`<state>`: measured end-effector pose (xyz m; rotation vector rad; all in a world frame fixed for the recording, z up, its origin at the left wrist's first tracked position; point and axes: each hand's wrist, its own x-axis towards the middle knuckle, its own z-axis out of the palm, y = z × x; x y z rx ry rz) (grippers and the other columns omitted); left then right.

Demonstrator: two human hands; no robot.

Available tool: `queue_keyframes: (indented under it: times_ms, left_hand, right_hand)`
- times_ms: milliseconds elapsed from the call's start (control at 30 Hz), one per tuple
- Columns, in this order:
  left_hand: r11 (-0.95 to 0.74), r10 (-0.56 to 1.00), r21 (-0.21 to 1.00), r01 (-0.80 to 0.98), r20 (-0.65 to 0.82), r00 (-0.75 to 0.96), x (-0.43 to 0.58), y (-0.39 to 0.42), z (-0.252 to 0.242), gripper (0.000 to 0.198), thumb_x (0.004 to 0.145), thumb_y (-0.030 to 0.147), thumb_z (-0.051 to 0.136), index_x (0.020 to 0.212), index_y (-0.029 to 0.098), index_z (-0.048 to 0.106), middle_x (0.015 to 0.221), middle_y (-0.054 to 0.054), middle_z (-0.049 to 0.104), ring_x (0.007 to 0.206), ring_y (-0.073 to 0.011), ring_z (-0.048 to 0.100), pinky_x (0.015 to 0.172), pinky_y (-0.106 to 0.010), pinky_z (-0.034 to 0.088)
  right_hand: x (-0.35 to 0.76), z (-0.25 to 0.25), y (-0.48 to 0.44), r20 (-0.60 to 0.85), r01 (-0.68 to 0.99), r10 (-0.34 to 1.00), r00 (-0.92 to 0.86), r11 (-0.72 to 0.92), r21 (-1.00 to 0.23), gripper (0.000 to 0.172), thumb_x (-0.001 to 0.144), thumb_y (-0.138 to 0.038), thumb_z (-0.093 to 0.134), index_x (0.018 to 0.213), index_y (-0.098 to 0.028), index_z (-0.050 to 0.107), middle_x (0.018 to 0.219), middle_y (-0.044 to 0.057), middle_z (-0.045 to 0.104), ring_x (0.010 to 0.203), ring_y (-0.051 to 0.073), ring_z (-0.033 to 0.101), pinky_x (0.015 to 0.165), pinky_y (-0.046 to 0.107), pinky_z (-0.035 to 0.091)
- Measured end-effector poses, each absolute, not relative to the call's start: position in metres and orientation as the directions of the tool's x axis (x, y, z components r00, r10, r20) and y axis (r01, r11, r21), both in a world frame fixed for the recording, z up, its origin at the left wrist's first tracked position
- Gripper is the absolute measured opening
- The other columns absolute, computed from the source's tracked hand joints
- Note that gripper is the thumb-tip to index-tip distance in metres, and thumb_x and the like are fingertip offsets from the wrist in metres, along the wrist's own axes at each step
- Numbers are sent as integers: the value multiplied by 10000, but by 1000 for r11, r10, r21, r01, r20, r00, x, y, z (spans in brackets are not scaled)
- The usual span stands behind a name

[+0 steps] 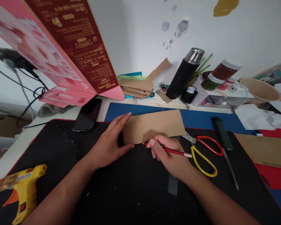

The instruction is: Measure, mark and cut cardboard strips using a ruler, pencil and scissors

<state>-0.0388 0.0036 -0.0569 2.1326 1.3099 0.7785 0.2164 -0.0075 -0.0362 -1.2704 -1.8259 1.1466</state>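
A rectangular piece of brown cardboard [158,123] lies slightly tilted on the black mat. Around its left end, my left hand [110,140] holds it, thumb at the near corner and fingers at the far side. My right hand [167,151] grips a red pencil [174,152] with a white eraser end; its tip is at the cardboard's near edge. Scissors [204,153] with one red and one yellow handle lie just right of that hand, their blades partly hidden by the cardboard. A grey strip [172,184] is on the mat under my right wrist.
A yellow glue gun [28,190] lies at the left front, a black phone [87,115] behind my left hand. A dark green-handled tool [222,134] sits right of the scissors. Along the wall stand a pink box [67,72], black flask [184,75], paint jars [223,73] and stacked cardboard [137,87].
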Motion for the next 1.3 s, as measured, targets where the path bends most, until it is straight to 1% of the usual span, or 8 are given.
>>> queue_keyframes:
  times_ms: [567, 700, 833, 1033, 1100, 1200, 1267, 1300]
  left_hand:
    - [-406, 905, 678, 612, 202, 376, -40, 4, -58, 1004, 941, 320, 768, 1722, 435, 147, 1754, -48, 313, 1606, -334, 340, 1326, -596, 292]
    - [-410, 902, 665, 625, 196, 384, -41, 3, -56, 937, 968, 363, 741, 1716, 424, 181, 1737, -66, 339, 1583, -350, 378, 1306, -607, 326]
    - [-445, 890, 597, 667, 212, 403, -47, 4, -55, 896, 988, 447, 718, 1716, 408, 197, 1697, -85, 396, 1546, -366, 425, 1274, -604, 376]
    - [-487, 873, 405, 774, 209, 440, -62, 8, -68, 908, 967, 617, 681, 1716, 315, 264, 1622, -127, 517, 1504, -403, 467, 1236, -626, 396]
    - [-503, 864, 349, 791, 195, 464, -63, 8, -71, 916, 955, 673, 669, 1705, 294, 306, 1657, -137, 490, 1529, -412, 441, 1239, -628, 389]
    - [-510, 853, 283, 812, 284, 437, -52, 4, -66, 931, 933, 750, 658, 1670, 253, 382, 1717, -171, 406, 1582, -454, 351, 1236, -675, 366]
    - [-498, 849, 282, 820, 349, 396, -35, -5, -55, 799, 998, 684, 618, 1622, 216, 448, 1675, -184, 469, 1576, -431, 374, 1246, -662, 363]
    - [-501, 846, 297, 813, 365, 388, -22, -13, -49, 688, 1039, 614, 593, 1582, 204, 492, 1614, -177, 547, 1535, -400, 450, 1248, -635, 380]
  right_hand:
    - [215, -35, -7, 21, 415, 934, -356, 178, -892, 287, 1038, -303, 562, 805, -249, 721, 617, -21, 656, 578, 139, 602, 558, 290, 435]
    - [216, -35, -9, 21, 317, 950, -311, 125, -940, 302, 1045, -353, 559, 826, -227, 724, 597, -27, 636, 535, 124, 573, 537, 272, 433]
    - [219, -30, -9, 49, 165, 978, -202, 84, -983, 330, 1060, -424, 563, 875, -199, 719, 614, -25, 632, 502, 112, 554, 506, 250, 430]
    - [234, -9, -8, 213, 61, 977, -10, 214, -975, 337, 1072, -466, 597, 919, -201, 738, 636, -27, 638, 500, 107, 557, 503, 237, 434]
    - [243, -8, -10, 197, 36, 980, 33, 196, -980, 348, 1062, -488, 612, 910, -200, 734, 621, -30, 635, 485, 107, 549, 490, 232, 427]
    - [259, -14, -14, 121, 39, 991, 65, 118, -992, 385, 1039, -533, 640, 889, -191, 732, 599, -29, 628, 473, 108, 541, 481, 230, 418]
    - [271, -21, -14, 77, 52, 990, 116, 71, -996, 418, 1022, -568, 653, 871, -186, 733, 575, -31, 611, 459, 108, 521, 471, 230, 400]
    - [276, -24, -12, 62, 41, 987, 150, 57, -998, 429, 1012, -582, 659, 868, -186, 736, 566, -35, 599, 458, 108, 512, 470, 230, 395]
